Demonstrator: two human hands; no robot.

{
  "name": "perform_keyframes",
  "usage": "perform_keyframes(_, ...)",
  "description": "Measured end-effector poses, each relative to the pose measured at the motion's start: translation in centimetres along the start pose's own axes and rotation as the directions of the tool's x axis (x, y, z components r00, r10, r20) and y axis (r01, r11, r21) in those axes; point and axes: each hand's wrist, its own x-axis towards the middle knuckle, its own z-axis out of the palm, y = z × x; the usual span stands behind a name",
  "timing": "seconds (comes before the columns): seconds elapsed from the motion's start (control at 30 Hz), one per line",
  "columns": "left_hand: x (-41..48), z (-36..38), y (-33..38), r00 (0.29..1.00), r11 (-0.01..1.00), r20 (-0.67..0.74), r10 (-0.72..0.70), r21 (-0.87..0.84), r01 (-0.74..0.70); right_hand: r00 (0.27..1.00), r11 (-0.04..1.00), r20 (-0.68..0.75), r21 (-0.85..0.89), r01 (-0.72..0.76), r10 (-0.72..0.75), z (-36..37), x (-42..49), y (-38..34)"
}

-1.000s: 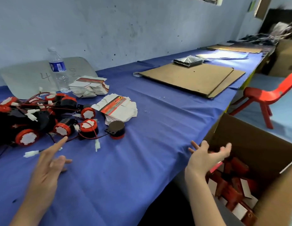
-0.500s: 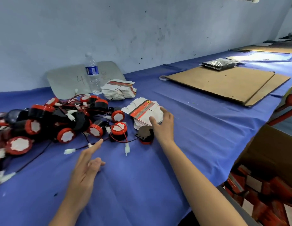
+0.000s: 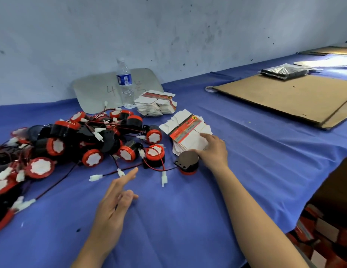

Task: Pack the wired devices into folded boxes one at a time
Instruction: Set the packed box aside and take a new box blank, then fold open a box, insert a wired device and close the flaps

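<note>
Has swung the right hand (image 3: 215,151) away from the brown carton (image 3: 335,190) at the right edge and over to the near stack of flat boxes (image 3: 190,132). Lays the first finger on top of that stack, with the thumb down at the near edge, just above the lone device (image 3: 188,161). Cannot tell yet: pinching the top flat box with those fingers (image 3: 204,135), or only touching it.

Keeps the left hand (image 3: 114,202) low over the blue surface (image 3: 256,171), in about the same spot as a second ago. Fingers loose and straight there, holding nothing, first finger aimed at the white plugs (image 3: 95,177) and the wires.

Looks more to the left now too, showing only a corner of the carton, with red packed boxes (image 3: 308,229) inside.

Most likely means one box finished and a new round begun. Next, as a guess: lift one flat box, fold it open, then put a device in.

Lone device right by the hand, just at the near edge of the stack, red end down, wire trailing left. Big pile of devices (image 3: 72,144) further left, wires all tangled, so could snag and drag a neighbour along. Second stack of flat boxes (image 3: 157,105) further back, beside the water bottle (image 3: 125,84), not touched.
</note>
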Motion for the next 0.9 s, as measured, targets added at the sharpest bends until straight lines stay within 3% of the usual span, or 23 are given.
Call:
perform_keyframes(0.17, -0.2, 0.0, 0.1, 1.0, 1.0, -0.01, 0.006, -0.008, -0.006, 0.995, 0.991, 0.062, -0.109, 0.078, -0.072, -0.1, -0.4, -0.4)
perform_keyframes(0.3, -0.2, -0.1, 0.2, 1.0, 1.0, -0.015, 0.002, -0.002, -0.002, 0.996, 0.995, 0.01, -0.05, 0.09, -0.09, 0.0, -0.6, -0.6)
perform_keyframes(0.4, -0.2, 0.0, 0.3, 1.0, 1.0, -0.016, -0.009, 0.002, 0.009, 1.0, 0.982, 0.003, 0.189, 0.0, 0.0, -0.1, -0.6, -0.8)
perform_keyframes(0.53, -0.3, 0.0, 0.3, 1.0, 1.0, -0.022, -0.017, -0.004, 0.017, 0.991, 0.755, 0.066, 0.642, -0.134, 0.12, -0.8, -0.6, -1.1)
perform_keyframes(0.63, -0.3, 0.0, 0.2, 1.0, 1.0, -0.02, -0.023, -0.007, 0.023, 0.991, 0.618, 0.046, 0.777, -0.117, 0.129, -1.2, -0.6, -1.3)
perform_keyframes(0.7, -0.3, -0.1, 0.3, 1.0, 1.0, -0.015, -0.026, -0.003, 0.026, 0.994, 0.587, 0.01, 0.806, -0.073, 0.11, -1.3, -0.6, -1.4)
perform_keyframes(0.77, -0.2, -0.1, 0.3, 1.0, 1.0, -0.013, -0.025, -0.004, 0.024, 0.995, 0.679, -0.071, 0.734, 0.001, 0.075, -1.3, -0.8, -1.4)
perform_keyframes(0.87, -0.2, -0.1, 0.2, 1.0, 1.0, -0.011, -0.026, 0.0, 0.026, 0.972, 0.926, -0.232, 0.372, 0.056, 0.035, -0.7, -0.8, -1.1)
perform_keyframes(0.9, -0.2, -0.1, 0.2, 1.0, 1.0, -0.008, -0.026, 0.003, 0.026, 0.956, 0.957, -0.29, 0.286, 0.039, 0.048, -0.6, -0.8, -1.1)
